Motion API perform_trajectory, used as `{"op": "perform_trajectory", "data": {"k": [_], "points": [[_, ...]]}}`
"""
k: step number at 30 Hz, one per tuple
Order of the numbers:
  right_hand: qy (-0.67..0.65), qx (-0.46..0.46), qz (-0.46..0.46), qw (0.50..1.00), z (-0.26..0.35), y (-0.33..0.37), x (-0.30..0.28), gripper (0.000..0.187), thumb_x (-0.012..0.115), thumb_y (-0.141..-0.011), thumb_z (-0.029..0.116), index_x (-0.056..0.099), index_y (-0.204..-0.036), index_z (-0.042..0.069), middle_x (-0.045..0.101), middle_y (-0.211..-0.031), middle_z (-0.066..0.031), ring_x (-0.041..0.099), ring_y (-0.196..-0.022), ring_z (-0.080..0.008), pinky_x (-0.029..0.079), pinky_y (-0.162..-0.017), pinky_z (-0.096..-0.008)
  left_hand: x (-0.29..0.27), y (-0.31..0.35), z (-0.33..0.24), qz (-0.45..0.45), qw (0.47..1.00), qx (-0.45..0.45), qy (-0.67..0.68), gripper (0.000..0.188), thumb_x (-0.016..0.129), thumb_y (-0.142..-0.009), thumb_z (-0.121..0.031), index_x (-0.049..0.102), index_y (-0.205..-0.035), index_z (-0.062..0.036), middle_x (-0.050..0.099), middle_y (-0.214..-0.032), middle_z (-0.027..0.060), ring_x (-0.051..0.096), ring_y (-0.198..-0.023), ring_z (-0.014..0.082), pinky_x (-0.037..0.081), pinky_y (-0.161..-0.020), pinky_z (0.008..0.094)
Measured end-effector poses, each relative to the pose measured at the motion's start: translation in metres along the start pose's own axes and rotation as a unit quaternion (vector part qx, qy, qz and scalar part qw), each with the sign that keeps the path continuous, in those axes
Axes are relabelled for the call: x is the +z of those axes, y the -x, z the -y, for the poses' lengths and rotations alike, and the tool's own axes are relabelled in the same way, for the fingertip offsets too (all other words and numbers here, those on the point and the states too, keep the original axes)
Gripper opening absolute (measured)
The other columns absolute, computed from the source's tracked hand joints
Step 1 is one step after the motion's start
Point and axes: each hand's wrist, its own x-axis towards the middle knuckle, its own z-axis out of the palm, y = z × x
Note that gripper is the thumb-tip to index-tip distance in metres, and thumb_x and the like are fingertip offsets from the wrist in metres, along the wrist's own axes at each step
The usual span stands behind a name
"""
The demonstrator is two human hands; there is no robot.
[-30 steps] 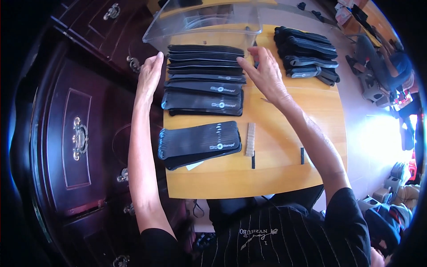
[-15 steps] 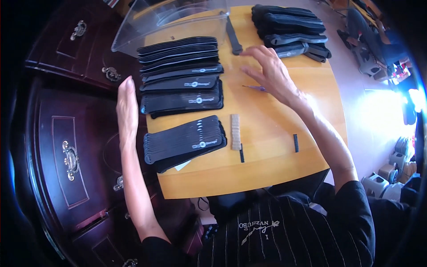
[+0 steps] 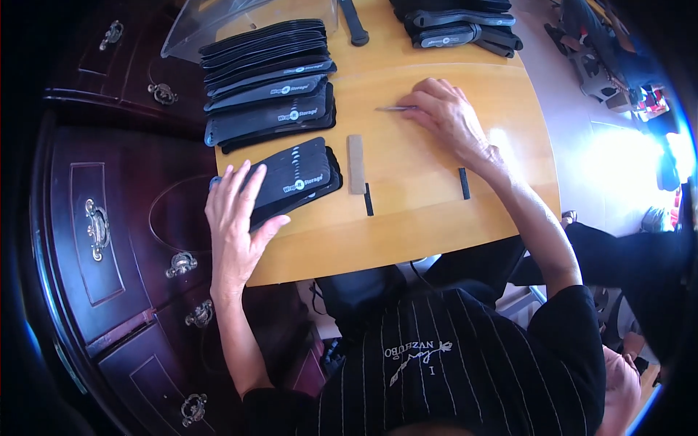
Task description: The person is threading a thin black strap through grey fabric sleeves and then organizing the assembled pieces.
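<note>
A fanned stack of black straps [image 3: 291, 171] with white printing lies near the front left of the table. My left hand [image 3: 236, 214] is at its left end, fingers spread, fingertips over the straps; whether they press on them I cannot tell. My right hand [image 3: 449, 120], fingers closed, grips a thin pointed metal tool [image 3: 392, 108] above the middle of the table. The fingers hide its rear part. Between the hands lie a tan strip [image 3: 355, 163] and a short black strip [image 3: 368, 200]. Another short black strip [image 3: 464, 184] lies below my right wrist.
Behind the near stack stand more piled black straps [image 3: 265, 73], with a clear plastic bin [image 3: 185, 29] beyond. One loose strap [image 3: 355, 23] and another strap pile [image 3: 462, 29] lie at the back. Dark wooden drawers [image 3: 94, 211] flank the table's left edge [image 3: 217, 171].
My left hand has come from beside the table onto the near stack's left end. My right hand has closed on the thin tool that lay on the table. The whole view has shifted.
</note>
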Motion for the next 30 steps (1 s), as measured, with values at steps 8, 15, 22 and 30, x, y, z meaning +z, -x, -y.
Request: {"op": "perform_trajectory", "data": {"k": [8, 15, 22, 30], "points": [[0.116, 0.132, -0.086, 0.981, -0.055, 0.02, -0.024, 0.019, 0.066, -0.086, 0.018, 0.069, -0.102, 0.01, 0.062, -0.1, -0.0073, 0.058, -0.098, -0.0277, 0.047, -0.086, -0.0391, 0.03, 0.004, 0.019, 0.026, 0.999, 0.01, -0.03, 0.076, 0.074, -0.078, -0.034, 0.041, -0.145, -0.0213, 0.04, -0.147, 0.0115, 0.037, -0.135, 0.0343, 0.023, -0.113, 0.0524], [0.059, -0.089, -0.048, 0.993, 0.031, 0.018, 0.003, 0.027, 0.067, -0.083, 0.02, 0.065, -0.107, 0.01, 0.06, -0.112, -0.0042, 0.055, -0.104, -0.0265, 0.046, -0.09, -0.0393, 0.028, 0.001, 0.022, 0.002, 0.998, 0.031, -0.061, 0.074, 0.074, -0.077, -0.034, 0.043, -0.144, -0.0224, 0.043, -0.146, 0.0104, 0.04, -0.133, 0.0341, 0.026, -0.113, 0.0498], [-0.017, -0.124, 0.048, 0.991, 0.089, 0.027, 0.044, 0.023, 0.065, -0.083, 0.02, 0.063, -0.104, 0.012, 0.059, -0.114, -0.0046, 0.052, -0.109, -0.0243, 0.047, -0.092, -0.0357, 0.033, 0.006, 0.031, 0.019, 0.999, 0.011, -0.035, 0.078, 0.075, -0.076, -0.033, 0.041, -0.146, -0.0227, 0.039, -0.148, 0.0124, 0.036, -0.137, 0.0329, 0.022, -0.114, 0.0507], [-0.027, 0.024, 0.058, 0.998, 0.022, 0.041, 0.009, 0.02, 0.062, -0.093, 0.024, 0.066, -0.105, 0.008, 0.062, -0.123, -0.0114, 0.061, -0.108, -0.0272, 0.05, -0.091, -0.0361, 0.014, 0.128, 0.005, -0.322, 0.94, -0.11, 0.039, 0.03, 0.057, -0.092, -0.002, 0.063, -0.121, -0.0032, 0.066, -0.117, 0.0116, 0.063, -0.107, 0.0223, 0.047, -0.093, 0.0316]]}}
